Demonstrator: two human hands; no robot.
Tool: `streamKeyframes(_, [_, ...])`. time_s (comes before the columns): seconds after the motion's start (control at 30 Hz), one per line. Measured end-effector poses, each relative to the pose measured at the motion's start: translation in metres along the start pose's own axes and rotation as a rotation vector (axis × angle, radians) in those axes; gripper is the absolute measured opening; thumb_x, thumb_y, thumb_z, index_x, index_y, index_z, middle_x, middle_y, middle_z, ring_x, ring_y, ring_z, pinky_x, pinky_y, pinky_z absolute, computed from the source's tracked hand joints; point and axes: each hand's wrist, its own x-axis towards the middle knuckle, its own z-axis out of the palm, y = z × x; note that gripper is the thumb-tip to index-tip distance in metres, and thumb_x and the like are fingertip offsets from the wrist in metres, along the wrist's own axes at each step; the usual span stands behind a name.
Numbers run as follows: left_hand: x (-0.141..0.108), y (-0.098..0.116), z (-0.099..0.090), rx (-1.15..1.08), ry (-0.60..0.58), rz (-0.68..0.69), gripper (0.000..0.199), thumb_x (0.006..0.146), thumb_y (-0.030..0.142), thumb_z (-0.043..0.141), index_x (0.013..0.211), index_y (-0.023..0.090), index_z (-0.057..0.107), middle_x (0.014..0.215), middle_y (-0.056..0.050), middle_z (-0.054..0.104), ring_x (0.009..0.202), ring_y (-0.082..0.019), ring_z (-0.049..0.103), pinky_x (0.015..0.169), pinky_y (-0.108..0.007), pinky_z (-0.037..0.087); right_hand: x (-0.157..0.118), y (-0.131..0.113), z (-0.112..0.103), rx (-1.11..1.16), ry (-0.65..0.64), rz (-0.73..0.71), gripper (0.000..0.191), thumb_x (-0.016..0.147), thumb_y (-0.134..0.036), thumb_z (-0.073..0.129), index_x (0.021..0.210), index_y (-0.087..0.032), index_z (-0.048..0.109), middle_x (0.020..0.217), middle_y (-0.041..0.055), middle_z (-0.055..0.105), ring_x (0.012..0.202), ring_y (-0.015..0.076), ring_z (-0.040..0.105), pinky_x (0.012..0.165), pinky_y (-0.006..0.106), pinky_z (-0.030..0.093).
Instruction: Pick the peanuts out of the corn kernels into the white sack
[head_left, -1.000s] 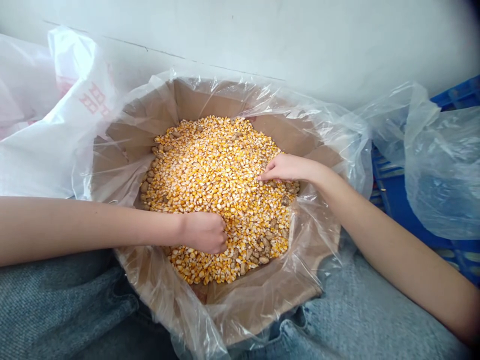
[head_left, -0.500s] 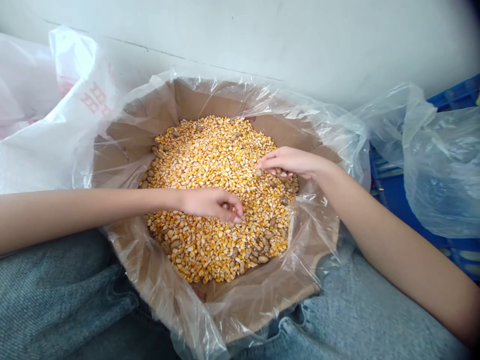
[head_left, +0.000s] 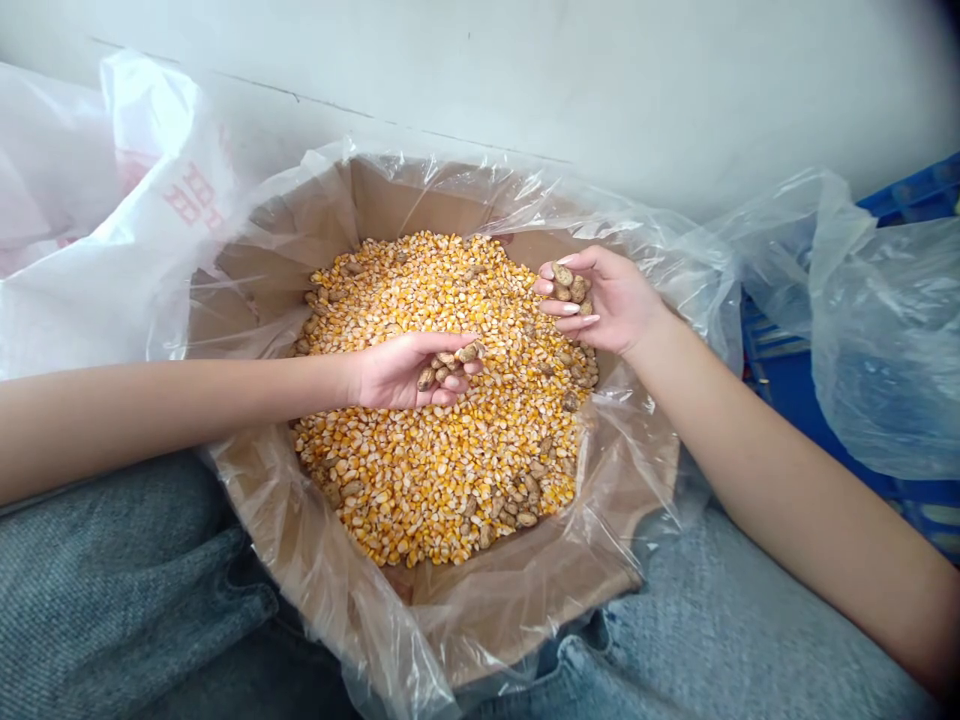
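Yellow and white corn kernels (head_left: 420, 480) fill the bottom of a cardboard box (head_left: 409, 205) lined with clear plastic. Above the middle of the corn, my left hand (head_left: 401, 372) is turned palm up, its fingers curled round several unshelled peanuts (head_left: 442, 372). My right hand (head_left: 611, 300) is raised over the box's right side, also palm up, and cups several peanuts (head_left: 571, 287) between thumb and fingers. More peanuts (head_left: 517, 500) lie on the corn near the front right, and others are scattered along its edges.
The plastic liner (head_left: 352, 590) hangs over the box rim. White bags with red print (head_left: 127, 230) stand at the left, and a blue crate (head_left: 787, 390) with clear plastic (head_left: 892, 350) is at the right. A pale wall (head_left: 480, 90) rises behind; my legs in jeans (head_left: 750, 620) flank the box.
Both hands have lifted from the corn and turned palm up, so the peanuts in them now show. My left hand rose slightly; my right hand moved up and a little right.
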Motion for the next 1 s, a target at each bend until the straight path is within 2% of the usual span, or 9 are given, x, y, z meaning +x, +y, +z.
streamKeyframes(0.13, [0.002,0.002,-0.003,0.0,0.065,-0.037,0.014,0.075,0.022,0.046,0.073,0.013,0.056,0.066,-0.003,0.055,0.052,-0.007,0.048,0.046,-0.018,0.044,0.0,0.001,0.003,0.069,-0.061,0.003,0.011,0.067,-0.03,0.042,0.069,-0.019,0.046,0.064,-0.0003,0.047,0.043,0.005,0.03,0.035,0.02,0.016])
streamKeyframes(0.23, [0.003,0.002,-0.006,0.005,0.07,-0.05,0.014,0.073,0.021,0.046,0.074,0.012,0.057,0.069,-0.003,0.057,0.053,-0.008,0.05,0.046,-0.018,0.044,0.0,0.001,0.006,0.087,-0.037,-0.017,0.011,0.067,-0.026,0.045,0.075,-0.019,0.049,0.062,-0.0018,0.047,0.041,0.0046,0.032,0.034,0.019,0.018])
streamKeyframes(0.4, [0.004,0.001,-0.007,0.038,0.079,-0.031,0.013,0.073,0.024,0.046,0.078,0.016,0.056,0.067,0.0,0.057,0.051,-0.007,0.05,0.043,-0.018,0.042,0.002,0.002,0.006,-0.041,0.046,-0.034,0.019,0.072,-0.038,0.046,0.071,-0.019,0.047,0.056,-0.0015,0.044,0.04,0.0061,0.035,0.033,0.02,0.022])
streamKeyframes(0.57, [0.005,-0.002,-0.007,0.097,0.104,0.008,0.014,0.073,0.03,0.051,0.072,0.016,0.052,0.064,0.001,0.054,0.048,-0.007,0.048,0.037,-0.017,0.035,0.004,0.007,0.007,-0.129,0.048,-0.073,0.03,0.071,-0.048,0.048,0.066,-0.019,0.044,0.051,-0.0024,0.04,0.039,0.0059,0.032,0.034,0.02,0.021])
streamKeyframes(0.67, [0.006,-0.001,-0.009,0.142,0.138,0.03,0.022,0.072,0.033,0.053,0.061,0.015,0.047,0.057,0.002,0.049,0.043,-0.005,0.043,0.033,-0.015,0.029,0.006,0.015,0.008,-0.316,0.112,-0.083,0.031,0.069,-0.048,0.051,0.066,-0.018,0.046,0.051,-0.0021,0.041,0.039,0.0061,0.032,0.036,0.021,0.022])
streamKeyframes(0.77, [0.006,0.004,-0.009,0.186,0.177,0.057,0.03,0.073,0.037,0.052,0.055,0.015,0.041,0.05,0.003,0.041,0.038,-0.004,0.037,0.03,-0.015,0.022,0.009,0.022,0.007,-0.685,0.214,-0.086,0.027,0.066,-0.043,0.054,0.07,-0.017,0.053,0.053,-0.0013,0.046,0.044,0.0082,0.039,0.043,0.022,0.028])
streamKeyframes(0.87, [0.002,0.017,-0.007,0.253,0.247,0.128,0.026,0.075,0.036,0.05,0.058,0.016,0.044,0.048,0.003,0.04,0.036,-0.004,0.035,0.03,-0.016,0.017,0.013,0.027,0.005,-1.005,0.272,-0.049,0.022,0.064,-0.035,0.055,0.077,-0.018,0.06,0.059,0.0005,0.054,0.053,0.0118,0.047,0.052,0.024,0.034])
streamKeyframes(1.0, [-0.008,0.041,-0.012,0.543,0.387,0.315,0.018,0.077,0.032,0.047,0.072,0.015,0.053,0.051,0.003,0.042,0.037,-0.004,0.038,0.032,-0.017,0.019,0.016,0.03,0.003,-1.199,0.25,0.035,0.026,0.063,-0.033,0.054,0.083,-0.02,0.064,0.068,0.0028,0.06,0.06,0.0155,0.053,0.057,0.025,0.037])
